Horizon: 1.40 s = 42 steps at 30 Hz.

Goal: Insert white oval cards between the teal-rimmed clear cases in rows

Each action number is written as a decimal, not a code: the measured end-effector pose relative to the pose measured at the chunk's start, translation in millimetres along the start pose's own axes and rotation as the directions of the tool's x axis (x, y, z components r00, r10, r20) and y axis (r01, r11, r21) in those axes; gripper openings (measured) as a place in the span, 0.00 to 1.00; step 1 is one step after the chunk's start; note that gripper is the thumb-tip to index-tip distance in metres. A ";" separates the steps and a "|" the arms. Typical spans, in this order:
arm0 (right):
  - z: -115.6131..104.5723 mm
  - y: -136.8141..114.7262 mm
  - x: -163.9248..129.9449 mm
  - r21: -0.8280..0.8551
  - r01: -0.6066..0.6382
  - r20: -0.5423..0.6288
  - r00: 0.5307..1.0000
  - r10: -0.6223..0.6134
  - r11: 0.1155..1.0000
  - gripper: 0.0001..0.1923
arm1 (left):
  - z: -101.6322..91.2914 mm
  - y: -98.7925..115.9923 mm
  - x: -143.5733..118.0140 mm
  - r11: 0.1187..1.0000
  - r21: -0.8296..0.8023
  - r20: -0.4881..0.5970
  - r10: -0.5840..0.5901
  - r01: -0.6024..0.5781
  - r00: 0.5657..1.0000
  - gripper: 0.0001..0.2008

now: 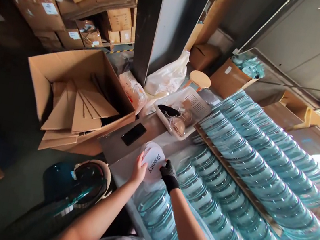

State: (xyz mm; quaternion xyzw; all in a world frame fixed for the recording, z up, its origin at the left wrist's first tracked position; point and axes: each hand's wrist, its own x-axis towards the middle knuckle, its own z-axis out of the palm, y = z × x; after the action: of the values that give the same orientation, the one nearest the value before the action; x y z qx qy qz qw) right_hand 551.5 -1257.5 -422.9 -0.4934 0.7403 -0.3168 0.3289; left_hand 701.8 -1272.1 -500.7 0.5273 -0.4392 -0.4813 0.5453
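Observation:
Between both hands is a small stack of round white labels (pixel 155 161) with dark lettering on the top one. My left hand (pixel 140 169), bare, grips its left edge with the thumb on top. On the right edge, my right hand (pixel 169 175) in a dark glove pinches the stack with thumb and fingers. Just below and to the right lie long rows of nested clear blue-green plastic bowls or lids (pixel 206 189). A black phone (pixel 134 134) rests flat on the metal table (pixel 113 145) beyond my left hand.
A white perforated basket (pixel 200 106) holding small items stands at the table's far end. To the left is an open cardboard box (pixel 38 87) with flat cardboard pieces (pixel 78 110). Behind rises a metal pillar (pixel 172 28). A wooden stool (pixel 200 79) stands beyond the basket.

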 end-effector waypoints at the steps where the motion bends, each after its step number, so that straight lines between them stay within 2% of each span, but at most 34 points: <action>1: 0.5 0.0 -5.7 -0.056 0.005 -0.044 0.999 -0.007 0.998 0.26 | 1.4 1.3 -0.8 1.000 -0.001 0.017 0.004 -0.004 1.000 0.28; 5: -2.4 -14.2 -34.5 -0.197 0.064 -0.190 0.976 -0.103 0.978 0.31 | 0.9 16.5 -12.1 0.999 0.008 0.066 -0.032 0.032 0.997 0.32; 8: -11.3 -46.9 -54.7 -0.218 0.218 -0.247 0.931 -0.270 0.951 0.29 | -8.6 43.0 -18.9 0.990 -0.106 0.112 -0.081 0.093 0.990 0.35; 10: -18.8 -75.5 -60.0 -0.300 0.381 -0.174 0.880 -0.443 0.874 0.24 | -17.4 64.3 -14.8 0.977 -0.208 0.073 -0.028 0.043 0.997 0.36; 12: -24.5 -100.7 -55.3 -0.380 0.533 -0.015 0.814 -0.581 0.756 0.20 | -25.1 81.3 -2.7 0.967 -0.243 -0.004 0.071 -0.070 0.997 0.34; 13: -26.0 -109.5 -49.5 -0.401 0.572 0.055 0.795 -0.605 0.715 0.19 | -27.9 86.5 5.3 0.965 -0.241 -0.027 0.100 -0.103 0.995 0.32; 14: -26.3 -114.7 -42.2 -0.414 0.582 0.104 0.794 -0.599 0.700 0.19 | -29.8 88.9 13.5 0.966 -0.235 -0.039 0.099 -0.106 0.994 0.29; 16: -23.8 -114.0 -26.1 -0.422 0.538 0.137 0.833 -0.536 0.729 0.19 | -31.9 86.9 27.6 0.974 -0.224 -0.041 0.034 -0.042 0.999 0.25; 18: -17.7 -102.1 -12.9 -0.400 0.489 0.121 0.867 -0.484 0.775 0.22 | -33.5 79.9 35.3 0.979 -0.203 -0.076 -0.013 -0.003 0.997 0.25; 20: -9.3 -86.9 -4.9 -0.350 0.488 0.094 0.867 -0.489 0.799 0.26 | -36.4 74.2 36.6 0.986 -0.151 -0.106 0.061 -0.077 0.993 0.25; 22: -0.3 -76.5 -1.6 -0.295 0.512 0.074 0.854 -0.515 0.807 0.27 | -40.1 73.4 35.1 0.977 -0.092 -0.082 0.187 -0.194 0.979 0.23; 24: 6.9 -76.4 -1.7 -0.266 0.533 0.068 0.842 -0.535 0.803 0.27 | -43.1 77.0 34.4 0.968 -0.077 -0.042 0.237 -0.240 0.971 0.18; 27: 9.0 -95.1 -7.8 -0.327 0.601 0.133 0.793 -0.594 0.729 0.28 | -43.2 83.0 36.8 0.970 -0.172 -0.088 0.156 -0.169 0.984 0.06; 29: 4.0 -112.4 -14.5 -0.420 0.656 0.240 0.746 -0.621 0.627 0.29 | -40.0 82.2 38.4 0.955 -0.272 -0.096 0.100 -0.122 0.990 0.05; 31: -3.2 -125.3 -19.6 -0.497 0.681 0.331 0.722 -0.608 0.538 0.28 | -35.2 76.4 37.9 0.945 -0.322 -0.060 0.044 -0.061 0.997 0.05; 33: -9.3 -129.1 -20.2 -0.557 0.647 0.340 0.750 -0.568 0.521 0.29 | -30.9 67.5 35.2 0.966 -0.254 -0.040 -0.054 0.042 0.998 0.10; 36: -14.0 -119.2 -15.4 -0.614 0.538 0.260 0.829 -0.495 0.577 0.29 | -29.3 56.8 29.5 0.982 -0.089 -0.091 -0.173 0.165 0.981 0.17; 38: -15.6 -107.9 -13.7 -0.598 0.534 0.252 0.833 -0.492 0.598 0.28 | -31.7 56.1 25.7 0.995 -0.020 -0.131 -0.098 0.096 0.987 0.22; 40: -17.3 -96.7 -16.2 -0.529 0.605 0.282 0.787 -0.548 0.596 0.26 | -34.4 60.9 22.1 0.998 0.023 -0.118 0.061 -0.059 0.991 0.26; 42: -18.6 -86.4 -22.0 -0.439 0.666 0.259 0.736 -0.625 0.603 0.24 | -34.4 68.7 18.2 0.987 0.019 -0.020 0.158 -0.157 0.987 0.23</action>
State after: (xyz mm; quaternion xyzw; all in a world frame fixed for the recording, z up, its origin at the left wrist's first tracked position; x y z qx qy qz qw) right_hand 588.3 -1261.2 -339.7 -0.8070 0.5538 -0.1890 0.0801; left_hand 742.8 -1286.2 -434.7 0.5007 -0.4778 -0.4272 0.5818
